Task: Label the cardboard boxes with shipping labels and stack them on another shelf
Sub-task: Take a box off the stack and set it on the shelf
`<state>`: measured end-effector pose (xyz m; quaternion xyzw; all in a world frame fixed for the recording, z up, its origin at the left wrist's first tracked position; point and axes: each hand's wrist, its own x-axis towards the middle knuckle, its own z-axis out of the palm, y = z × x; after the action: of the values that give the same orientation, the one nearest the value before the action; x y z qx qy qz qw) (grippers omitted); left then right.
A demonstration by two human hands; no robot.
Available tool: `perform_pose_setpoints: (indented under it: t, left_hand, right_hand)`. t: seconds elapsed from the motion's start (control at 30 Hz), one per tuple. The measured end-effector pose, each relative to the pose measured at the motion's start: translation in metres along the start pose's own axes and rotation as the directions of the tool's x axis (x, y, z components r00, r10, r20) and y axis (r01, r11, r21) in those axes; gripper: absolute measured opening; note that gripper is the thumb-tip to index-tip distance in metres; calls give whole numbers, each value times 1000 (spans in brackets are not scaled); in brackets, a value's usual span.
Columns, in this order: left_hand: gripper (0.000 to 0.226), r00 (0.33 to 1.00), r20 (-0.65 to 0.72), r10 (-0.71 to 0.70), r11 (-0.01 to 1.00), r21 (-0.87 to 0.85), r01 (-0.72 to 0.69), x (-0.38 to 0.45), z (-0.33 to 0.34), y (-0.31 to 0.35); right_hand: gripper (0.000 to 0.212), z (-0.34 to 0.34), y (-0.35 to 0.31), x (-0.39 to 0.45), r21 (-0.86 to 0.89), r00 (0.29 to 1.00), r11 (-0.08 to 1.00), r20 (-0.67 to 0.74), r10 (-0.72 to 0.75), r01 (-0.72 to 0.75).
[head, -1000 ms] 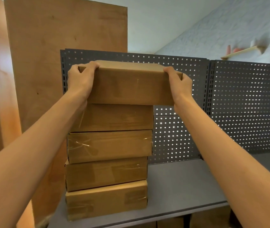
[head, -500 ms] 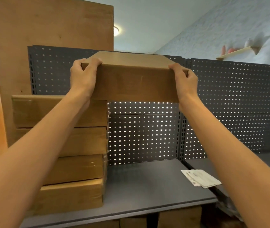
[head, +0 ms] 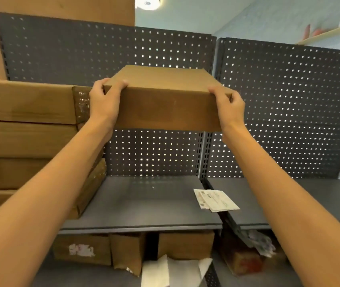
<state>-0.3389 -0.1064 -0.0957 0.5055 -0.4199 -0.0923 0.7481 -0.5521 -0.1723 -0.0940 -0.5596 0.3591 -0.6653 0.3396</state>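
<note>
The person holds a plain cardboard box in the air above the grey shelf; the left hand grips its left end, fingers curled over the top edge; the right hand grips the right end likewise; a stack of taped boxes stands to the left; shipping labels lie at the shelf's right edge, before the pegboard.

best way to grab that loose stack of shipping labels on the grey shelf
Take the shipping labels by the near corner that juts past the grey shelf edge, coming from the front. They lie flat, so a top pinch has nothing to bite; the overhang probably lets a thumb go over and fingers under.
</note>
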Motion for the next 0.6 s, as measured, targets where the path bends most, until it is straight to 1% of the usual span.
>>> perform_pose_setpoints:
  t: [0.1,0.23,0.4,0.6]
  left_hand:
    - [50,999,0,-37,999,20,37,-11,0,-18]
    - [48,995,-22,-93,995,46,94,-21,-4,-46]
    - [49,983,-33,-181,981,65,183,-34,-12,-81]
    - [50,964,-8,-264,958,109,264,-57,-22,-127]
  right_hand:
    - [38,-2,19,-6,7,998,999,23,53,-53]
    - [48,0,48,-14,-16,994,995,41,101,-100]
    - [48,4,86,-31,-23,980,982,62,191,-190]
    - [56,8,134,-55,-54,955,955,51,293,-290]
